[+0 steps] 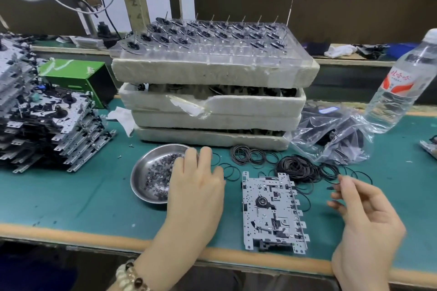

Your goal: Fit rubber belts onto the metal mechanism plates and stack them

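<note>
Green matting covers the surface [71,196]. Far left, the plate stack [47,125] sits out of the way. One metal plate [272,212] lies near centre for fitting, with the left hand [196,186] spread flat over the steel dish [146,179]. The right hand [364,220] curls beside the loose belts [298,170], but I cannot tell whether it pinches one.

Left hand [196,186] palm down, fingers straight and extended forward, forearm entering from lower centre, right hand [364,217] raised, fingers loosely curled, thumb near forefinger tip, grip unclear through blur
</note>
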{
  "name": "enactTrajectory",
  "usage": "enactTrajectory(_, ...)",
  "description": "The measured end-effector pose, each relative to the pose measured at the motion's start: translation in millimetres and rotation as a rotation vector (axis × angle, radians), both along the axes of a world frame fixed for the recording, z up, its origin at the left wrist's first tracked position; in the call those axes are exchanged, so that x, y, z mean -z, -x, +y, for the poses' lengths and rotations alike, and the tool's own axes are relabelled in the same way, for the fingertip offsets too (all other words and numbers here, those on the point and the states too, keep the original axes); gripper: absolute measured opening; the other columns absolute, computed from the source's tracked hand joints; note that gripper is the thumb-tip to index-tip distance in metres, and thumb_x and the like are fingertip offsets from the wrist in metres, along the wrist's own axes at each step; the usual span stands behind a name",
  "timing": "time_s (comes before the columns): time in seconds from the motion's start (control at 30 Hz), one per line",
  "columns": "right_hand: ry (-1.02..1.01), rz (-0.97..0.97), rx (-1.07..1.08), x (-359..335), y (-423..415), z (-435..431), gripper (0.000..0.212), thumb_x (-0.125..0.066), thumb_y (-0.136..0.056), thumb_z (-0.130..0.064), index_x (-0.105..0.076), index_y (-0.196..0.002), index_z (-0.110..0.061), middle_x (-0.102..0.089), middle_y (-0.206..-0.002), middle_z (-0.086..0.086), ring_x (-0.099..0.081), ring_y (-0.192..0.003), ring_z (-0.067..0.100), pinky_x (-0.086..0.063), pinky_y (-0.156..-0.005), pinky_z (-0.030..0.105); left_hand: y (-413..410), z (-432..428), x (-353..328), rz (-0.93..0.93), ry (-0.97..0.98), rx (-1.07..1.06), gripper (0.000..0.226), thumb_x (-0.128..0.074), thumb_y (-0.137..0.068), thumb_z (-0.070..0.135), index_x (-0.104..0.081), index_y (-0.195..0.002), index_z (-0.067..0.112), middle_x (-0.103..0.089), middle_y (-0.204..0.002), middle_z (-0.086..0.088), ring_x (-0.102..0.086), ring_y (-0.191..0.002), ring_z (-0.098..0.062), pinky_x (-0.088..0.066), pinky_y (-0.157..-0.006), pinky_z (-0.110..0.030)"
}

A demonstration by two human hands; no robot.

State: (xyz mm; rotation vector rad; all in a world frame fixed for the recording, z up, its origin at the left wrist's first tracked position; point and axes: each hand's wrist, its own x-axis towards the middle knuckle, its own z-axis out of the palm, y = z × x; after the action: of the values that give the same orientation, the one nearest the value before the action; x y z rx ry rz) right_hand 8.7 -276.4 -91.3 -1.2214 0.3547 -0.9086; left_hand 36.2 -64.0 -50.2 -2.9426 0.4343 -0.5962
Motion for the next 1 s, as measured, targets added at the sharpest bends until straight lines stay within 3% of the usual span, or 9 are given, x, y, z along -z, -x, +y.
enactTrajectory(0.1,0.055,-0.011,-0.030,-3,2,6,0.009,-0.073,-0.078,-0.024,-0.074,-0.084,-0.017,-0.073,-0.072,0.001,-0.066,-0.065,0.010,-0.054,-0.061,0.016,-11,12,-43,0.014,0.270,0.166,0.029,-0.063,-0.093,0.041,-0.075,-0.105,0.018,-0.061,-0.112,-0.002,-0.051,-0.099,-0.029,-0.045,-0.083,-0.043)
enactTrajectory(0.2,0.078,-0.013,-0.051,-2,2,7,0.009,-0.073,-0.076,-0.020,-0.075,-0.084,-0.015,-0.074,-0.074,0.006,-0.069,-0.066,0.013,-0.056,-0.061,0.018,-28,18,-111,0.083,0.528,0.319,0.037,-0.048,-0.095,0.054,-0.070,-0.112,0.029,-0.061,-0.108,0.012,-0.051,-0.102,-0.012,-0.043,-0.090,-0.031)
enactTrajectory(0.33,0.053,-0.008,-0.049,0,0,5,0.009,-0.071,-0.078,-0.018,-0.072,-0.085,-0.015,-0.074,-0.074,0.004,-0.070,-0.067,0.014,-0.056,-0.058,0.019,-77,8,-175,0.150,0.632,0.323,0.026,-0.055,-0.097,0.046,-0.071,-0.108,0.029,-0.058,-0.090,0.027,-0.054,-0.078,0.017,-0.040,-0.067,0.000)
enactTrajectory(0.4,0.039,-0.013,-0.047,0,0,3,0.006,-0.069,-0.079,-0.019,-0.072,-0.084,-0.019,-0.073,-0.073,0.004,-0.069,-0.065,0.012,-0.056,-0.056,0.019,-109,-6,-185,0.175,0.623,0.255,0.026,-0.056,-0.100,0.040,-0.073,-0.105,0.021,-0.067,-0.093,0.016,-0.060,-0.082,0.006,-0.042,-0.064,-0.008)
enactTrajectory(0.5,0.028,-0.007,-0.053,1,0,0,0.017,-0.066,-0.088,-0.008,-0.072,-0.082,-0.023,-0.071,-0.070,0.002,-0.067,-0.064,0.009,-0.056,-0.055,0.019,-149,-28,-180,0.172,0.554,0.139,0.027,-0.054,-0.099,0.029,-0.074,-0.095,0.011,-0.074,-0.101,-0.008,-0.065,-0.082,-0.023,-0.055,-0.076,-0.032)
enactTrajectory(0.63,0.030,0.002,-0.067,-3,3,3,0.010,-0.067,-0.083,-0.020,-0.074,-0.082,-0.028,-0.070,-0.071,0.001,-0.065,-0.065,0.008,-0.055,-0.056,0.019,-175,-46,-173,0.106,0.401,-0.006,0.021,-0.051,-0.094,0.022,-0.068,-0.089,0.010,-0.065,-0.089,-0.008,-0.059,-0.084,-0.032,-0.048,-0.075,-0.038)
enactTrajectory(0.73,0.100,0.026,-0.089,-4,6,6,0.008,-0.067,-0.081,-0.025,-0.073,-0.085,-0.028,-0.070,-0.074,0.002,-0.064,-0.066,0.009,-0.055,-0.057,0.020,-184,-51,-175,0.102,0.385,-0.044,0.019,-0.053,-0.092,0.024,-0.066,-0.087,0.011,-0.059,-0.081,-0.005,-0.060,-0.086,-0.032,-0.046,-0.074,-0.037)
enactTrajectory(0.87,0.135,0.053,-0.091,-3,7,5,0.007,-0.067,-0.081,-0.026,-0.073,-0.085,-0.027,-0.069,-0.075,0.002,-0.063,-0.067,0.010,-0.055,-0.058,0.019,-191,-53,-180,0.166,0.495,-0.056,0.022,-0.060,-0.091,0.021,-0.048,-0.074,0.013,-0.051,-0.074,-0.001,-0.052,-0.068,-0.021,-0.039,-0.058,-0.028)
enactTrajectory(1.0,0.172,0.081,-0.101,-3,8,5,0.008,-0.069,-0.079,-0.030,-0.074,-0.084,-0.026,-0.069,-0.075,-0.001,-0.062,-0.065,0.009,-0.053,-0.059,0.017,-185,-52,-189,0.203,0.687,0.000,0.018,-0.059,-0.097,0.020,-0.046,-0.088,0.012,-0.047,-0.081,0.001,-0.047,-0.069,-0.014,-0.042,-0.060,-0.027)
